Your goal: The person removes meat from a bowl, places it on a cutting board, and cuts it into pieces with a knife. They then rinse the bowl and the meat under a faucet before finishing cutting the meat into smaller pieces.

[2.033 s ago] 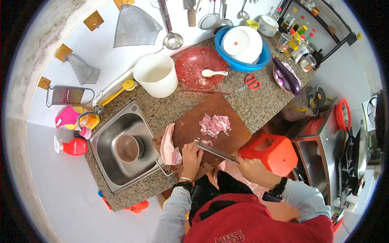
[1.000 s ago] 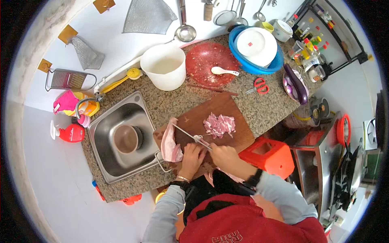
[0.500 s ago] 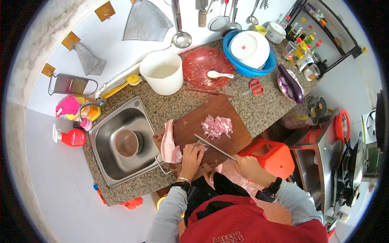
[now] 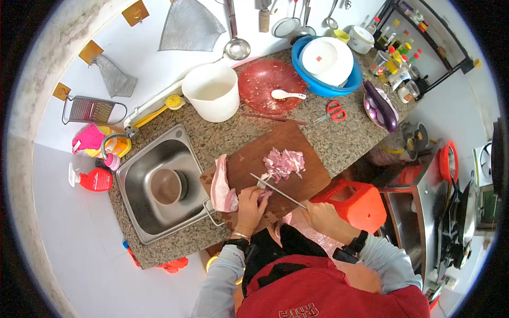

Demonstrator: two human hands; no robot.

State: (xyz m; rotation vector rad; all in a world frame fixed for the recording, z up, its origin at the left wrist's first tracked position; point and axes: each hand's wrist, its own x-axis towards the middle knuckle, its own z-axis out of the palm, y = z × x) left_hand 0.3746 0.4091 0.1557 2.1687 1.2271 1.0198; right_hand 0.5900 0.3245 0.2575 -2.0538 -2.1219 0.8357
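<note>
My right hand [image 4: 322, 216] grips the handle of a knife [image 4: 278, 191], its thin blade angled up and left over the wooden cutting board [image 4: 310, 169]. Beside the blade, my left hand [image 4: 251, 208] presses a small piece of meat [image 4: 263, 196] onto the board with bent fingers. A long strip of fatty meat [image 4: 220, 185] lies just left of that hand. Above the knife sits a pile of sliced meat [image 4: 284, 163], and a pale slice lies between the pile and the blade.
A steel sink [image 4: 139, 185] with a brown bowl [image 4: 166, 186] is at left. Behind the board are a white bucket [image 4: 211, 94], a red tray [image 4: 265, 79] with a spoon, red-handled scissors [image 4: 335, 111] and a blue basin [image 4: 297, 55]. A red stool [image 4: 366, 209] stands at right.
The knife and my right hand have shifted slightly left. A pale slice now shows above the blade, near the pile.
</note>
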